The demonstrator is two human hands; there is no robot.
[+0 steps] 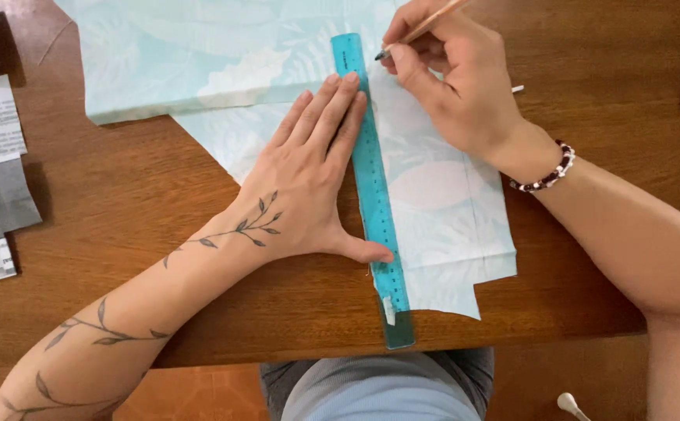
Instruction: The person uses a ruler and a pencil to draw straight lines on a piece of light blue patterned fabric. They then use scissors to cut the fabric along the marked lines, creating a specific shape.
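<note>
1 teal ruler (373, 187) on pale blue fabric (441, 203), on table (122, 203). L hand (309, 179) flat, fingers spread, pressing ruler. R hand (449, 74) grip pinching 1 pencil (422, 30) at ruler's edge.

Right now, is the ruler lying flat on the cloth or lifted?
Flat. The ruler lies along the cloth, pressed down by the left hand.
</note>
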